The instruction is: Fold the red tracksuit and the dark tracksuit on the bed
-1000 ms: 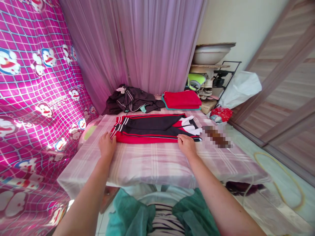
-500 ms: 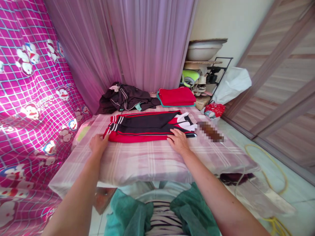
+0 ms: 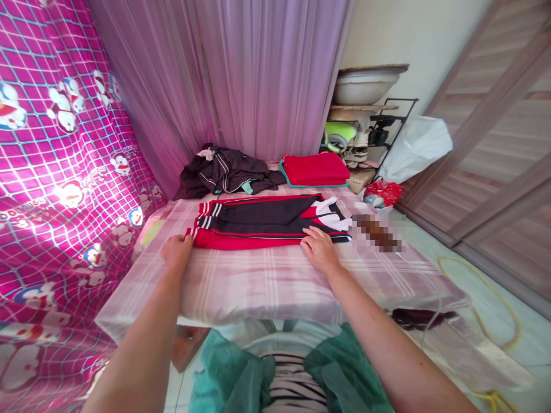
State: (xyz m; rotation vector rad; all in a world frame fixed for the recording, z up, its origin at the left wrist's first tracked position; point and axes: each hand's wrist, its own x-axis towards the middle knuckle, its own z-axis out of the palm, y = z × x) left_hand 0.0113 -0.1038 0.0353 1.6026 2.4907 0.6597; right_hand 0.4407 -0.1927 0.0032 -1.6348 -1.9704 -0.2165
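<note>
A black, red and white track jacket (image 3: pixel 258 218) lies folded lengthwise across the table, its white-striped cuffs on the left and the white collar part on the right. At its left end my left hand (image 3: pixel 177 250) is closed, pinching the red cuff at the near corner between thumb and fingers. My right hand (image 3: pixel 319 248) rests open on the near edge of the jacket towards its right end, fingers stretched out over the cloth. Behind the jacket are a heap of dark clothes (image 3: pixel 232 171) and a neat folded stack of red and teal clothing (image 3: pixel 316 170).
A pink-white checked cloth covers the table (image 3: pixel 241 281). A blurred brown item (image 3: pixel 379 232) lies at its right side. Beyond stand a rack (image 3: pixel 390 109) with a basin (image 3: pixel 365 87) and shoes, and a white bag (image 3: pixel 417 150). A pink patterned curtain (image 3: pixel 64 189) hangs left.
The view has shifted slightly, so everything sits a little further right. My left fingers have closed more tightly on the red cuff and lifted its corner slightly. My right hand stays on the jacket.
</note>
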